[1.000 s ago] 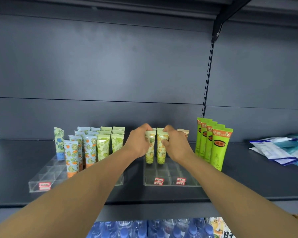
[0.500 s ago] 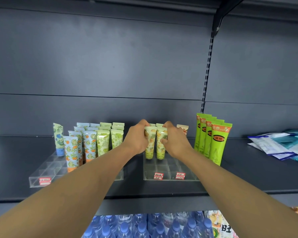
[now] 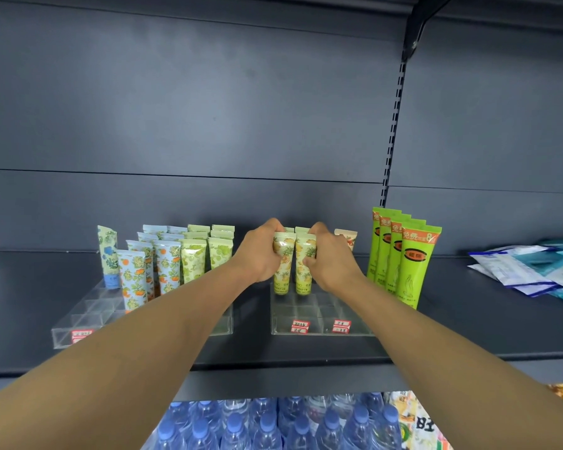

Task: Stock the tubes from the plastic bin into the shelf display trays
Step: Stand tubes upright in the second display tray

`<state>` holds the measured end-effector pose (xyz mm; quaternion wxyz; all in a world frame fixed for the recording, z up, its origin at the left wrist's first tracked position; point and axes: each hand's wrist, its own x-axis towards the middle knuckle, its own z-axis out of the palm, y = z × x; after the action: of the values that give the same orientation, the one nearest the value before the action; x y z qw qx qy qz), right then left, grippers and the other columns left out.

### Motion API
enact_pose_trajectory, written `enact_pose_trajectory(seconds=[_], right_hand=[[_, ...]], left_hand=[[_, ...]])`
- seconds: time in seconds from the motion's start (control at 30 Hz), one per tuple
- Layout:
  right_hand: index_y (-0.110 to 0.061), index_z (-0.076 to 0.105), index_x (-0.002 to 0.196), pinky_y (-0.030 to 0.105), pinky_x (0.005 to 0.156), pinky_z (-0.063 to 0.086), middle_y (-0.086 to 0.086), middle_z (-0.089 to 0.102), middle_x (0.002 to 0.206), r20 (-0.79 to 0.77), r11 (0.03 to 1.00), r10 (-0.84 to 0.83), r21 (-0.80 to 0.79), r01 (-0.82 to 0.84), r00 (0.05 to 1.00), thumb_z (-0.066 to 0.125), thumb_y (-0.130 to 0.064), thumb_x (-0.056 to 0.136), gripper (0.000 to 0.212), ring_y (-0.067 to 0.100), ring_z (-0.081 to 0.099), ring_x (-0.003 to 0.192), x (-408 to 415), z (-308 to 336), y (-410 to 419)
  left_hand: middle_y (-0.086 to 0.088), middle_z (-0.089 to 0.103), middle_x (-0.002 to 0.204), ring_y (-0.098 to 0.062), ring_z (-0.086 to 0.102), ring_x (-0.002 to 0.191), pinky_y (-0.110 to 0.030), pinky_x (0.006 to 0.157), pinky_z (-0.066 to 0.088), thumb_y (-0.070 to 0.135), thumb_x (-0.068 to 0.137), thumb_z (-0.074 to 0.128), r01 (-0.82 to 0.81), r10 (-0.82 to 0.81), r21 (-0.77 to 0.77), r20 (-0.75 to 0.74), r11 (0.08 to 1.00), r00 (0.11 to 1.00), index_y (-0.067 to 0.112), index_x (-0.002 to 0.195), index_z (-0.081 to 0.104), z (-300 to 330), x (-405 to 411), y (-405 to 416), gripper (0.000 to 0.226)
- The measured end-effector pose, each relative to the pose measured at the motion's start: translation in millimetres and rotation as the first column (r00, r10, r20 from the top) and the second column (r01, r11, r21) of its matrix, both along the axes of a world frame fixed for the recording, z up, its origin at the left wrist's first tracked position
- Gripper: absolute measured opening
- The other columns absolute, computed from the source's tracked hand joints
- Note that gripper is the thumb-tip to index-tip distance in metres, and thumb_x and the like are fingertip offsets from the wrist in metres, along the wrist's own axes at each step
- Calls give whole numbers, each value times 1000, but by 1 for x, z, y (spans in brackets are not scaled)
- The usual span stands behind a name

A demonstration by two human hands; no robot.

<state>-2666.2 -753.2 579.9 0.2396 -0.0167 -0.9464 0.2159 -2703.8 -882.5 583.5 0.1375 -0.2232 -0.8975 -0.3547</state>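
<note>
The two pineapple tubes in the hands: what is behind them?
Behind the pineapple tubes, two more pale green tube tops show. The left hand and right hand cover anything further.

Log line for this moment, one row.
left hand grips left pineapple tube | right hand grips right pineapple tube | both upright in right tray

Person, head view: 2 bare forearms, entering from 7 and 5 o'clock. No sleeve edge shows in frame. Left hand (image 3: pixel 259 254) and right hand (image 3: pixel 330 259) bare: no gloves, rings, watch or wristbands visible.
</note>
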Motion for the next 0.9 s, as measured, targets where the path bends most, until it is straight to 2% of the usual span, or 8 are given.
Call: enact_pose_trajectory(seconds=[0.17, 0.37, 0.47, 0.57, 0.7, 0.8, 0.9], right_hand=[[-10, 40, 126, 37, 68, 55, 12, 62, 95, 3, 1000, 0, 15, 0, 1000, 63, -4, 86, 46, 26, 64, 84, 3, 0, 1], [-10, 39, 127, 41, 69, 57, 13, 62, 92, 15, 1000, -16, 14, 16, 1000, 63, -1, 86, 48, 28, 64, 82, 3, 0, 0], [-11, 38, 127, 42, 71, 57, 13, 61, 98, 17, 1000, -15, 12, 15, 1000, 63, 1, 84, 51, 27, 63, 85, 3, 0, -1], [-12, 37, 129, 40, 80, 54, 13, 55, 116, 5, 1000, -7, 13, 7, 1000, 65, 0, 83, 55, 28, 58, 100, 6, 1, 0], [-13, 34, 135, 37, 98, 44, 11, 39, 134, -29, 997, -24, 72, 27, 999, 68, -8, 83, 63, 28, 38, 126, 15, 6, 2], [-16, 31, 140, 36, 104, 35, 9, 35, 140, -67, 986, -35, 159, 45, 997, 67, -17, 84, 66, 28, 27, 131, 26, 12, 2], [-16, 32, 141, 37, 105, 32, 7, 33, 143, -101, 979, -17, 202, 37, 995, 64, -22, 86, 63, 27, 24, 133, 43, 21, 0]], left_hand=[[-7, 62, 94, -22, 61, 86, -36, 79, 55, -7, 84, 56, -7, 7, 5, -9, 1000, 1000, 16, 105, 49, 0, 1, -1, 32], [-8, 63, 96, -23, 62, 86, -36, 79, 55, -7, 83, 57, -31, 31, -11, -19, 999, 999, 16, 110, 49, -1, 0, 0, 36], [-7, 63, 95, -22, 62, 84, -37, 79, 55, -7, 82, 56, -50, 50, -27, -24, 998, 998, 17, 111, 47, -1, 0, 0, 39], [-8, 58, 110, -22, 60, 93, -38, 85, 54, -6, 80, 60, -67, 66, -27, -30, 997, 997, 19, 120, 43, 0, 1, -1, 50], [-9, 41, 132, -24, 49, 117, -35, 99, 45, -3, 82, 61, -93, 89, -55, -78, 994, 993, 16, 132, 37, 6, 7, -1, 59], [-11, 36, 138, -25, 40, 127, -36, 104, 41, -2, 82, 62, -109, 97, -99, -118, 989, 988, 14, 136, 34, 14, 18, -2, 63], [-11, 36, 139, -26, 39, 129, -40, 104, 40, -1, 84, 60, -110, 85, -156, -158, 982, 984, 13, 137, 33, 24, 32, -3, 61]])
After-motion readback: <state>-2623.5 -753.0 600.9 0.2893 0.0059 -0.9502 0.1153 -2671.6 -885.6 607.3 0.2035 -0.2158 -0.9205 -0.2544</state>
